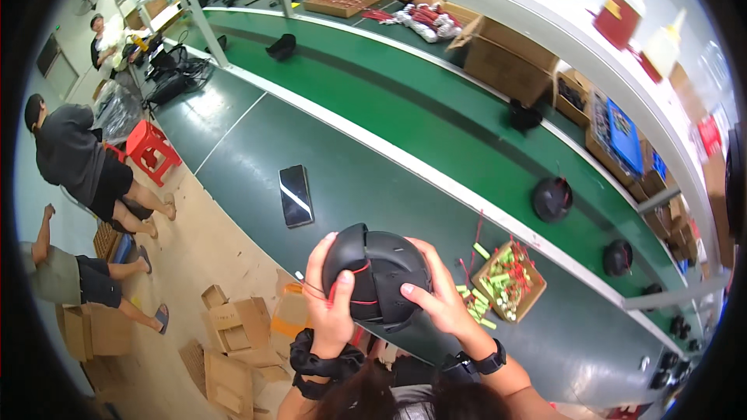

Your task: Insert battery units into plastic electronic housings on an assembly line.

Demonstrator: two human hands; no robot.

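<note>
Between my two hands is a black rounded casing [385, 264], with a band over its left part and a thin red wire across its front. My left hand [331, 303] is closed around its left side, thumb on the front by the wire. From the right, my right hand [440, 295] grips it, thumb pressed on the front surface. The casing is held above the near edge of the dark green worktable [241, 148]. To the right of my right hand sits a small open cardboard box [531, 301] of yellow-green pieces with red wires [506, 280]; several lie outside it.
A phone [296, 196] lies on the worktable. Beyond a white rail, a green conveyor belt [436, 132] carries several black casings [552, 199]. Bottles [620, 12] stand on an overhead shelf. People [74, 155], a red stool [153, 152] and cardboard boxes [237, 323] occupy the floor at left.
</note>
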